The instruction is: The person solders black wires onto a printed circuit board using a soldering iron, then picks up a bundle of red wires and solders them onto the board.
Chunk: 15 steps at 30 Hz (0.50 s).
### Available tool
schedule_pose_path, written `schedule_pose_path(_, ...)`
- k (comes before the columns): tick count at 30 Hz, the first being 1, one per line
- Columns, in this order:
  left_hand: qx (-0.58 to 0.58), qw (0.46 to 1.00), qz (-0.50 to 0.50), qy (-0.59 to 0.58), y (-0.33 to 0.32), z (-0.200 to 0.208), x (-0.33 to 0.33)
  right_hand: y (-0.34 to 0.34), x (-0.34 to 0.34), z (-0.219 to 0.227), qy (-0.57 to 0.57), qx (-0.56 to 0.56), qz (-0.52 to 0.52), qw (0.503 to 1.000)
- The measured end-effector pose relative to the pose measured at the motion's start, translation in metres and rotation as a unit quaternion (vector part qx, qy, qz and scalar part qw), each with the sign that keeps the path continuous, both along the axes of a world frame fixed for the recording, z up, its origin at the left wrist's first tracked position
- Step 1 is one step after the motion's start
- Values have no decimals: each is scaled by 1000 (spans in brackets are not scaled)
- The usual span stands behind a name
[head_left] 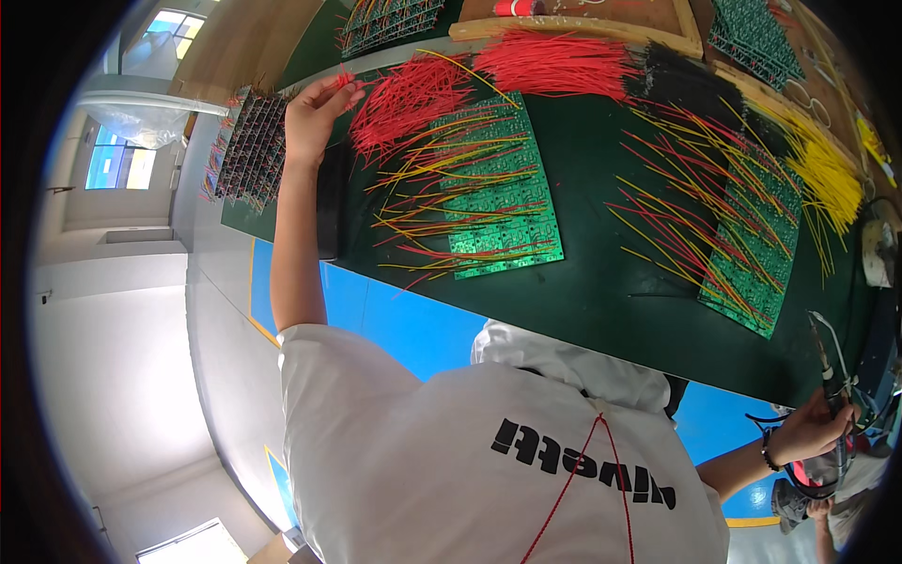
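My left hand [321, 115] is raised at the far left edge of the green-topped table. Its fingers are pinched on red wires [345, 79], beside a loose heap of red wires [409, 101]. My right hand [810, 432], low at the far right, is wrapped round the dark handle of a soldering iron [833, 390] whose tip points up. In front of me lies a green circuit board panel [507, 211] with rows of red and yellow wires sticking out to its left. A second wired circuit board panel [752, 254] lies to the right, nearer my right hand.
Bundles of red wires [554, 66], black wires [691, 89] and yellow wires [825, 174] line the back. A wooden tray [573, 26] stands behind them. Stacked boards [252, 148] sit at the left edge. Another person's hand [820, 509] shows at lower right.
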<state>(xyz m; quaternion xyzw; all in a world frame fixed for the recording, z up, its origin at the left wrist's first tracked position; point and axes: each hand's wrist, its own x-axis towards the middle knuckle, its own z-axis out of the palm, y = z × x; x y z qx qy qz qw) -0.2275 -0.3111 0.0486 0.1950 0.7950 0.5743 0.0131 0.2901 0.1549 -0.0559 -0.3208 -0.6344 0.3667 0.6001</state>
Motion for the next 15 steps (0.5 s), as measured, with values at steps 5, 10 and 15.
schedule_pose_path(5,93,994,-20,-49,34,15,27,11,-33,51,67,-132,38,988)
schedule_pose_path(10,20,988,-151,-9,88,42,79,37,-59,85,-43,-147,226,962)
schedule_pose_path(15,29,956,-292,1,154,38,98,18,-113,118,-23,-92,368,925)
